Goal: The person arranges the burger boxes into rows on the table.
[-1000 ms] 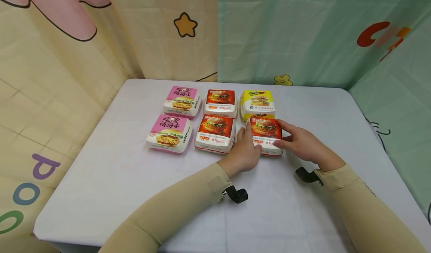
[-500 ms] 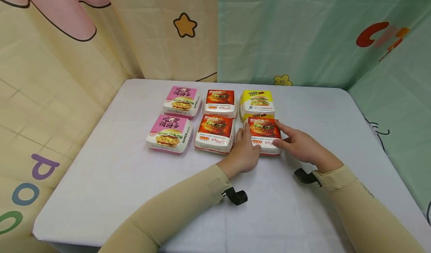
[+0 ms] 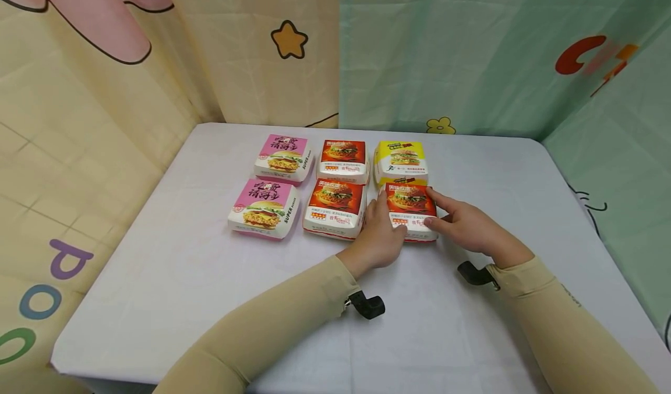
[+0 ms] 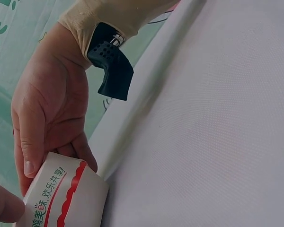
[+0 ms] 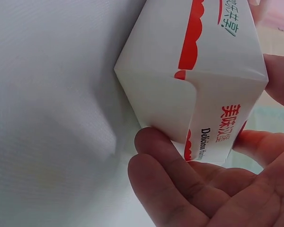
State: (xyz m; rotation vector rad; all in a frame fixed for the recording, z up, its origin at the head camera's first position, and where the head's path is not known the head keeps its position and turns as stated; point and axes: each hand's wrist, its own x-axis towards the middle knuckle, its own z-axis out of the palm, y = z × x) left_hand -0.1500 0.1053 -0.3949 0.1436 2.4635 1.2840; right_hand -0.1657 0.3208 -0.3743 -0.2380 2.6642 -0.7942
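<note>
In the head view my left hand and right hand hold a red-and-white burger box between them, at the right end of the front row. The left fingers lie along its left side, the thumb at its front. My right thumb is at the front right corner, with the fingers along the right side. The right wrist view shows several fingers against the white side flap of the burger box. In the left wrist view, the box sits under the left hand's fingers and thumb.
Left of it stands another red burger box, then a pink one. The back row has a pink box, a red box and a yellow box, on a white-covered table. Printed curtains enclose the table.
The held burger box and both hands have shifted slightly left, toward the neighbouring red box and squarer in front of the yellow one. The other boxes have not moved.
</note>
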